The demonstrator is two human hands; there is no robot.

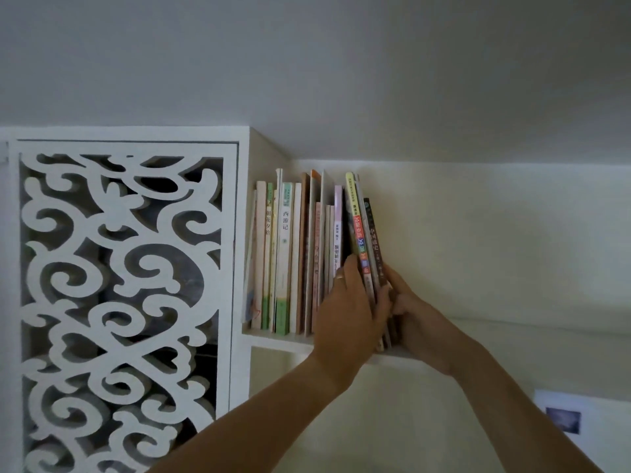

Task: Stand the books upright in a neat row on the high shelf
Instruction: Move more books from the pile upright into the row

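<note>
A row of several books (285,257) stands upright on the high white shelf (276,341), pressed against the cabinet's side. At the row's right end, a few books (363,230) with a yellow spine and a dark spine lean slightly left. My left hand (348,308) presses flat on their left face, fingers up. My right hand (413,315) grips them from the right side near the bottom. The lower parts of these books are hidden by my hands.
A white cabinet door with carved scroll openwork (119,302) fills the left. The shelf board (512,324) runs on to the right along a pale wall. A small picture (562,420) hangs on the wall below, at the right. The ceiling is close above.
</note>
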